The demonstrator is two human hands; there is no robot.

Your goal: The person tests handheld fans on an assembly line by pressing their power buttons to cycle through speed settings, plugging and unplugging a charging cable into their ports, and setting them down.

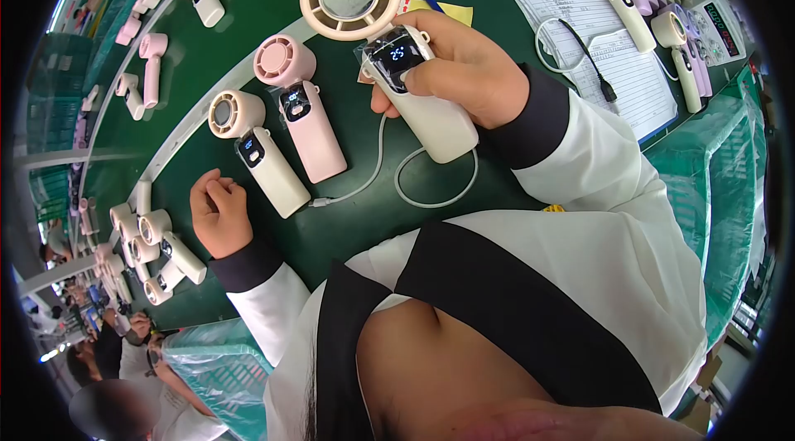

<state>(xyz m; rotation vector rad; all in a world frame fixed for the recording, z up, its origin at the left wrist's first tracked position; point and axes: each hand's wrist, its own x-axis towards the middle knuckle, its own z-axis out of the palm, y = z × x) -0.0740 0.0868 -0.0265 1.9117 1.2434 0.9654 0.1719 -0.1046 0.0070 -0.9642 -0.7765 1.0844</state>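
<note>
My right hand (464,68) grips a cream handheld fan (435,122), its round head pointing away from me. The thumb presses just below the fan's lit display, which seems to read 25. My left hand (222,213) rests on the green table with its fingers curled in and nothing visible in them. Beside it lies a second cream handheld fan (273,176), then a pink handheld fan (315,139); both displays are lit. A grey cable (377,168) has its plug end near the second cream fan's base and loops behind the held fan.
Printed sheets (563,27) lie at the upper right under a black-ended cable (596,72). More fans and a meter with red digits (719,27) stand beyond. Several fans (157,246) sit at left. Plastic-lined green baskets (687,184) flank me. A co-worker (141,375) is at lower left.
</note>
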